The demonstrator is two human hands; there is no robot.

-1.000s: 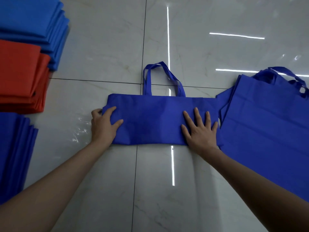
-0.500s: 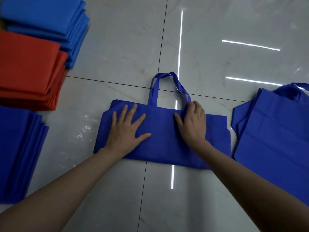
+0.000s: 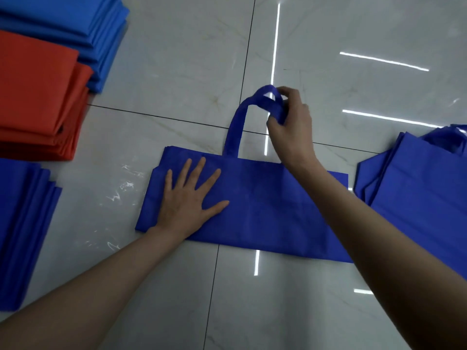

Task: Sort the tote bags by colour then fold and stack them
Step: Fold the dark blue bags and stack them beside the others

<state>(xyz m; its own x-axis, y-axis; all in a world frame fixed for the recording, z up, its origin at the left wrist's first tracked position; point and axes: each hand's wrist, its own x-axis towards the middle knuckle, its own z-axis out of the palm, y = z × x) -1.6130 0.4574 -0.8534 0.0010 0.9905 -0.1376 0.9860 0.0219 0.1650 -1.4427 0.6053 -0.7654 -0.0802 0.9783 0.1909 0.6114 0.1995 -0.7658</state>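
on the floor point(image 3: 177, 72), right hand point(image 3: 293, 127) pinches handles point(image 3: 235, 127) of folded bag point(image 3: 273, 210).

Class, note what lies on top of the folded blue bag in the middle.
The left hand presses flat on the bag. Fabric under its palm is hidden.

— What sort of place is shown?

— An indoor room, used as a plain work space. A floor point(image 3: 177, 59) of large, glossy, pale marble-look tiles is seen, divided by dark joints point(image 3: 249, 54).

— What else points to that?

— Bright strips point(image 3: 384, 61) of lamp light are mirrored in the tiles. Folded bags are kept directly on the floor, sorted into a light blue stack point(image 3: 63, 18), an orange stack point(image 3: 38, 97) and a dark blue stack point(image 3: 20, 223). Whether it is a home or a workshop cannot be told.
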